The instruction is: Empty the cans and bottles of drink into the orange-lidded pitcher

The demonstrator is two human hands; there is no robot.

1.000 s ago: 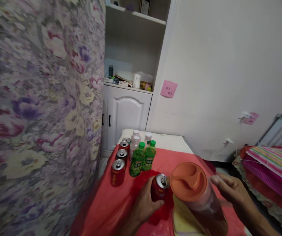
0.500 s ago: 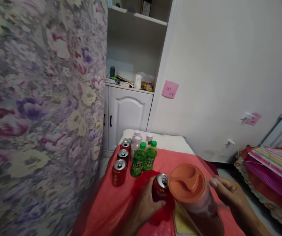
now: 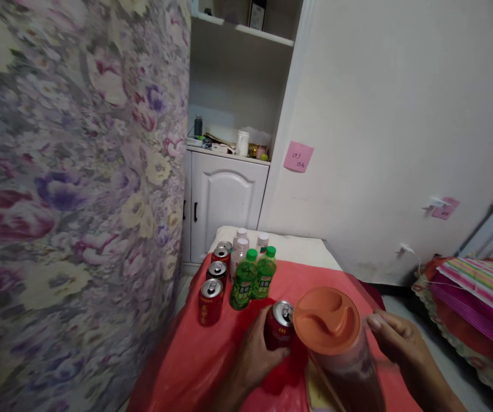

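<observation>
Plain white wall [image 3: 379, 114] filled the upper right of the frame, above a glossy red plastic sheet [image 3: 186, 372] spread across the lower centre. On that sheet's near part, at lower right of centre, a tall translucent plastic pitcher [image 3: 349, 377] with a round orange lid [image 3: 327, 317] leaned left, dark reddish-brown liquid showing through its side. Its lid edge came just beside the silver top of a red metal drink can [image 3: 278, 333], though whether anything passed between them could not be told, nor how full the can was. The left hand [image 3: 257, 357] was wrapped round the can; the right hand [image 3: 396, 340] was curled at the pitcher's right side, apparently gripping its handle. Working well here seemed to call for a steady, upright can, a slow, shallow lean, and the lid's edge lined up with the can's opening. Further out, left of centre, stood two green-capped green plastic bottles [image 3: 243, 283], white-capped clear bottles [image 3: 241, 252] behind them with levels hard to read, and a row of metal cans [image 3: 210, 306] whose insides were hidden.
</observation>
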